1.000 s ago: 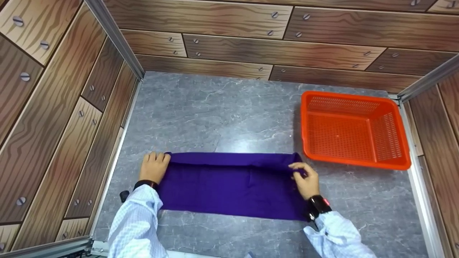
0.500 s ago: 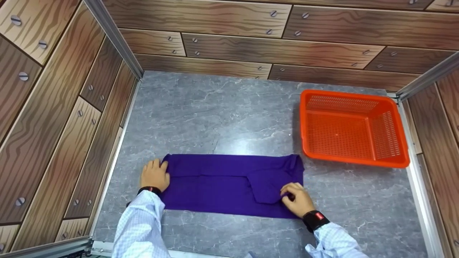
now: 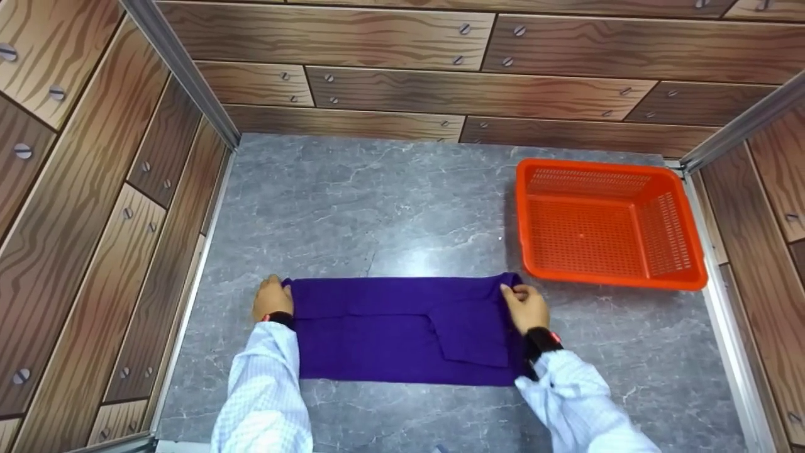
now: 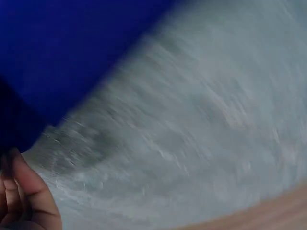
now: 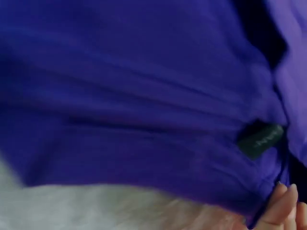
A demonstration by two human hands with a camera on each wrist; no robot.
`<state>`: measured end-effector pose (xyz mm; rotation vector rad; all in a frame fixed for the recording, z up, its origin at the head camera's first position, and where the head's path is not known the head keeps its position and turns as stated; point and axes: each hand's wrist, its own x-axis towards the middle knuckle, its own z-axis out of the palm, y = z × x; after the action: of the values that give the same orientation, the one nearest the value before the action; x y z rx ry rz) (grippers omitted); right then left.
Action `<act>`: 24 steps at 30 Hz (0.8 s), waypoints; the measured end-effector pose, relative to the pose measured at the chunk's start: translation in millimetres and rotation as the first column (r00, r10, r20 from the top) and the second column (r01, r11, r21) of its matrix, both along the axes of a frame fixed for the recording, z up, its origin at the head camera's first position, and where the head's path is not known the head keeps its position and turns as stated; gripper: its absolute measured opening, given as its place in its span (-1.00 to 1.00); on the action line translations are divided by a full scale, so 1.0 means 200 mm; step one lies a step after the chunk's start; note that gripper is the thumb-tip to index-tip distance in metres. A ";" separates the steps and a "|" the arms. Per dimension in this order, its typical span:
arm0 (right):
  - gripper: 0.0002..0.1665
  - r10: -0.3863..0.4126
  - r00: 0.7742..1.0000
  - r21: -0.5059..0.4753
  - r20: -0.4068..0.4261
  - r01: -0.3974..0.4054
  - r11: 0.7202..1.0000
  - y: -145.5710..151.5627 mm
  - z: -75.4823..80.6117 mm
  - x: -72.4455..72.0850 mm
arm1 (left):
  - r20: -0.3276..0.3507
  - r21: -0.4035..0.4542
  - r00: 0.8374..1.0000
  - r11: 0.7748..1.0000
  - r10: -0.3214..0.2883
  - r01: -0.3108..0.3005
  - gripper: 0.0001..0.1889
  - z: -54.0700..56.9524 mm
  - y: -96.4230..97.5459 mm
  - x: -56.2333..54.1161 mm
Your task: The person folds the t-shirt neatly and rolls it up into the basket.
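Observation:
A purple shirt [image 3: 390, 340] lies folded into a long strip on the grey marbled surface, a sleeve-like flap on its right part. My left hand [image 3: 273, 298] is at the strip's far left corner. In the left wrist view, the thumb and fingers of the left hand [image 4: 29, 196] pinch the shirt's edge [image 4: 72, 43]. My right hand [image 3: 527, 309] pinches the far right corner, thumb on top. Close by its fingertips, a small dark label [image 5: 261, 138] shows on the shirt [image 5: 144, 86] in the right wrist view.
An orange plastic basket [image 3: 613, 282] with perforated sides stands at the back right, just beyond my right hand. Wood-patterned walls [image 3: 377, 88] with metal corner posts enclose the marbled surface [image 3: 327, 201] at the back and both sides.
The shirt's far strip has been folded toward me, and the flap on the right now lies flatter. My right hand went down with the fold, then back up to the far right corner.

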<state>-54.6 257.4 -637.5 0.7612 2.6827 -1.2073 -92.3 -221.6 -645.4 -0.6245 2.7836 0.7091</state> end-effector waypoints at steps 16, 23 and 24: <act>-0.73 -0.422 0.903 -0.596 -0.079 0.296 0.746 -0.05 0.00 0.02 | -0.095 0.420 0.898 0.835 0.429 -0.355 -0.68 0.09 0.01 -0.07; -0.66 -0.412 0.908 -0.658 0.076 0.356 0.664 -0.03 -0.03 0.05 | -0.075 0.501 0.911 0.805 0.405 -0.316 -0.63 0.07 0.00 -0.08; -0.54 -0.387 0.918 -0.625 0.087 0.352 0.696 -0.03 -0.03 0.05 | -0.070 0.519 0.920 0.802 0.385 -0.296 -0.60 0.07 0.00 -0.08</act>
<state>-45.3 251.2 -644.2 1.1721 1.9444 -2.0875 -108.3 -222.3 -632.2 -0.9980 2.4712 1.5661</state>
